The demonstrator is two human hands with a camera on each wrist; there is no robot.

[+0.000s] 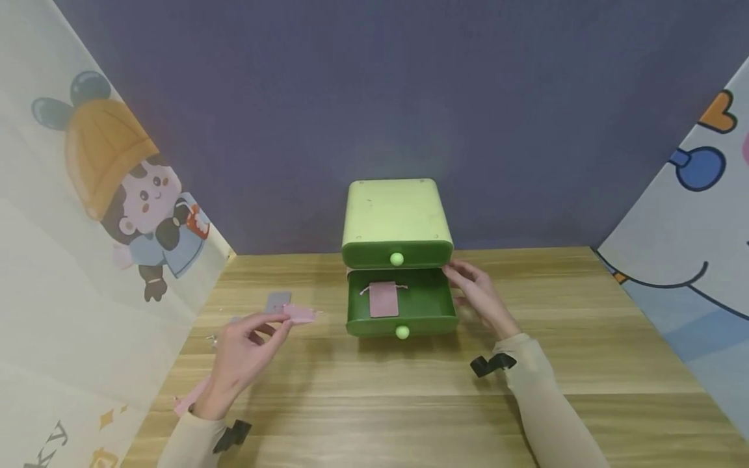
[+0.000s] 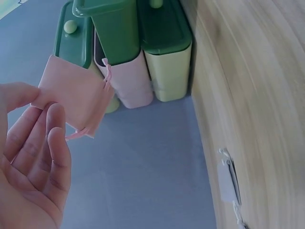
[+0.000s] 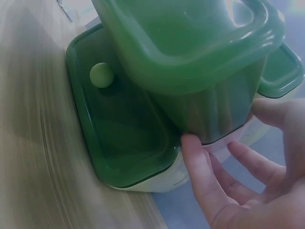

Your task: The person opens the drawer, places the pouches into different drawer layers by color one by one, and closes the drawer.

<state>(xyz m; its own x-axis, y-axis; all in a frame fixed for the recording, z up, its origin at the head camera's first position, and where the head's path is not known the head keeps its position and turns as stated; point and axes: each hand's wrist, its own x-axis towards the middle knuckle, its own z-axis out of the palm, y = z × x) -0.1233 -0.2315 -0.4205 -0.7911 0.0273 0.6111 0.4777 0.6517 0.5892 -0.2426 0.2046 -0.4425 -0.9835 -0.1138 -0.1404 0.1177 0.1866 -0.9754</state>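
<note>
A person's left hand [image 1: 246, 341] pinches a small pink fabric drawstring pouch [image 1: 300, 314] between thumb and fingers [image 2: 45, 138], holding it just above the wooden table [image 1: 409, 403] at about nine o'clock from a small green plastic two-drawer cabinet [image 1: 396, 221]. The pouch looks light, soft and limp, likely to fold or droop wherever it is unsupported; a pinch across its flat body, as here, seems the steadier hold, since its thin cord [image 2: 107, 78] would let it swing. The right hand [image 1: 481, 296] rests at three o'clock of the cabinet, fingers loosely spread and touching the side of the pulled-out lower drawer [image 1: 401, 305]; the wrist view shows the fingertips [image 3: 193, 152] against the drawer's wall. Inside that open dark-green drawer lies a second pink drawstring pouch [image 1: 383, 299], flat on the drawer floor. The upper drawer, with its pale green round knob [image 1: 396, 259], is closed. A grey pouch [image 1: 277, 301] lies on the table just beyond the left hand, at twelve o'clock of it.
</note>
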